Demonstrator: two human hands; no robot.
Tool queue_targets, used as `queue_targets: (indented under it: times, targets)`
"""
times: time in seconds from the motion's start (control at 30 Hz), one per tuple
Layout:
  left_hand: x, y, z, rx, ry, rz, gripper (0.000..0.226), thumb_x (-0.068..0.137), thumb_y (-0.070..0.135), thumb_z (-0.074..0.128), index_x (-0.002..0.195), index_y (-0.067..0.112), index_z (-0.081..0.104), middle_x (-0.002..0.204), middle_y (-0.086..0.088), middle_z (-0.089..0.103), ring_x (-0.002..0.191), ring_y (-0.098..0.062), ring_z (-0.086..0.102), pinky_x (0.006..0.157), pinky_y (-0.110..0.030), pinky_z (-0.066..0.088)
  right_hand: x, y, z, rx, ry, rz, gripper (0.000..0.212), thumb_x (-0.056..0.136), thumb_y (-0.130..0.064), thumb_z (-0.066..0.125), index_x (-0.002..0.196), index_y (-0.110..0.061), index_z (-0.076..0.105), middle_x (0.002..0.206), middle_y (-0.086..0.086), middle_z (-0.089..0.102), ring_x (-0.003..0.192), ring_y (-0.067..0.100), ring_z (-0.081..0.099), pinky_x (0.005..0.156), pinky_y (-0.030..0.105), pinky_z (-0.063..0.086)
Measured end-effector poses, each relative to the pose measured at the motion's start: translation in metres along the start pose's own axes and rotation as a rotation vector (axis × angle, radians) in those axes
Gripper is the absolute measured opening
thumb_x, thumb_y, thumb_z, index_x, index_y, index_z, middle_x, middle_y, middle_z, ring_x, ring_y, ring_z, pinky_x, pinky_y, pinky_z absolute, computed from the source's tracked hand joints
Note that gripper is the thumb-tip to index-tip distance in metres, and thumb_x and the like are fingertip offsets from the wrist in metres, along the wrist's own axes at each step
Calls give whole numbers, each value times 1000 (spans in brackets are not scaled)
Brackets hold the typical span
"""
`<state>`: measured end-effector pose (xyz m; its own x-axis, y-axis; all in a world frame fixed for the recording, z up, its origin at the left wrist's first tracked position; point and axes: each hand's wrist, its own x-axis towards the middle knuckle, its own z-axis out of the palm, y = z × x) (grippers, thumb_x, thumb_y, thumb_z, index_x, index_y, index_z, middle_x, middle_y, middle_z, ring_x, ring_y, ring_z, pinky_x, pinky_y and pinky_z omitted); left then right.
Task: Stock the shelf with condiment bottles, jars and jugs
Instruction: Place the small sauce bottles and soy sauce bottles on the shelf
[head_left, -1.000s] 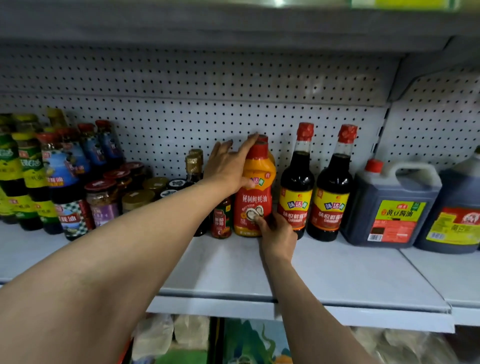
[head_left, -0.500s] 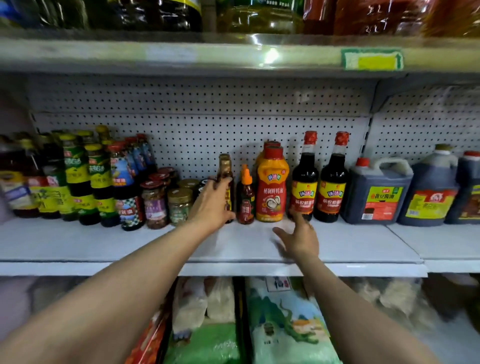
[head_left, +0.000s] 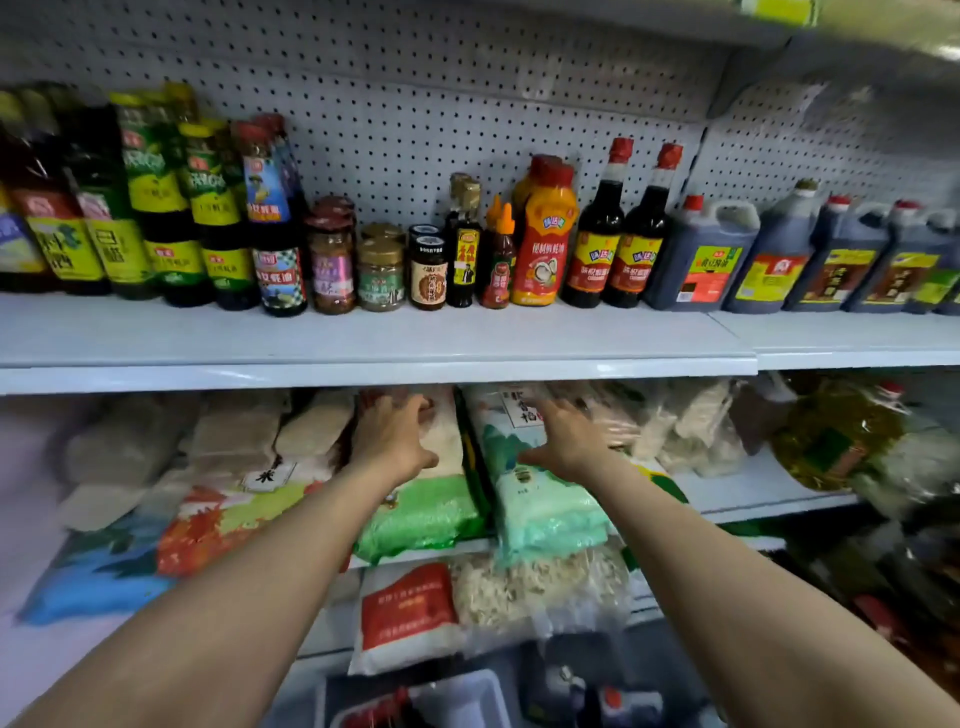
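A white shelf carries a row of condiments. An orange squeeze bottle with a red cap stands near the middle, with a small red sauce bottle and a dark gold-capped bottle on its left. Two dark red-capped bottles and dark jugs stand to its right. Jars and green-labelled bottles fill the left. My left hand and my right hand hang below the shelf edge, fingers spread, holding nothing, in front of bagged goods.
The shelf below holds a green bag, a pale green bag and other packets. A grey crate with bottles sits at the bottom. Pegboard backs the condiment shelf.
Both hands have left the bottles and dropped from the condiment shelf to below its front edge. The view has pulled back and tilted down, showing lower shelves.
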<state>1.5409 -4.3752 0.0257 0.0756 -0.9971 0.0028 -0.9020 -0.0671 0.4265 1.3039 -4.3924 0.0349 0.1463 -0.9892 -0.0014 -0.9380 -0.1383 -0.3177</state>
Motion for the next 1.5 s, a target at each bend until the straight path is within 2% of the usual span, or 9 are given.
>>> queue_targets:
  times: [0.17, 0.33, 0.63, 0.83, 0.93, 1.03, 1.17, 1.4, 1.5]
  targets:
    - [-44, -30, 30, 131, -110, -52, 81, 71, 43, 83, 139, 38, 39, 150, -7, 31, 141, -35, 24, 110, -46, 34, -37, -17, 43, -96, -122, -44, 86, 77, -35, 82, 149, -24, 37, 143, 16, 45, 130, 35, 46, 103, 38, 41]
    - [-69, -53, 43, 179, -111, -68, 82, 71, 44, 83, 139, 38, 38, 143, -9, 37, 130, -33, 38, 106, -44, 36, -50, -27, 75, -92, -173, -72, 86, 75, -33, 83, 148, -22, 38, 141, 16, 47, 128, 35, 47, 100, 37, 41]
    - [-97, -86, 98, 173, -219, -182, 78, 76, 41, 79, 142, 33, 38, 143, -11, 41, 131, -34, 40, 106, -44, 37, -64, -5, 144, 58, -296, -46, 80, 79, -36, 81, 146, -17, 42, 139, 18, 48, 127, 35, 49, 104, 39, 42]
    - [-120, -113, 180, 61, -343, -270, 82, 73, 41, 81, 142, 26, 40, 140, -14, 43, 125, -38, 43, 101, -44, 42, -72, 41, 228, 58, -504, 22, 78, 82, -33, 78, 148, -19, 39, 146, 15, 45, 131, 33, 46, 106, 39, 42]
    - [-132, -132, 228, -35, -386, -340, 81, 74, 42, 80, 143, 24, 39, 139, -13, 46, 126, -35, 44, 101, -45, 43, -75, 65, 279, 88, -572, 90, 75, 83, -38, 76, 147, -20, 40, 145, 13, 46, 129, 33, 48, 103, 41, 44]
    - [-143, -154, 278, -156, -423, -421, 75, 74, 33, 81, 139, 20, 46, 135, -11, 52, 122, -32, 50, 99, -46, 46, -84, 88, 332, 104, -651, 132, 74, 85, -43, 73, 147, -19, 40, 144, 12, 49, 129, 32, 50, 102, 38, 45]
    - [-162, -188, 345, -156, -463, -505, 77, 75, 34, 82, 140, 17, 44, 131, -16, 51, 121, -36, 50, 99, -46, 45, -104, 116, 404, 147, -755, 190, 70, 87, -44, 71, 146, -19, 43, 146, 11, 48, 130, 30, 49, 102, 37, 43]
    - [-196, -253, 467, -281, -472, -664, 78, 79, 37, 78, 143, 15, 38, 137, -16, 48, 128, -34, 44, 104, -46, 40, -128, 149, 531, 200, -836, 284, 64, 88, -47, 70, 142, -19, 49, 144, 7, 52, 130, 26, 50, 104, 33, 40]
    - [-212, -278, 521, -337, -440, -729, 74, 80, 41, 75, 140, 14, 41, 134, -17, 51, 127, -34, 45, 98, -44, 39, -134, 159, 588, 290, -812, 357, 59, 87, -46, 70, 137, -19, 54, 139, 7, 55, 119, 26, 58, 102, 37, 46]
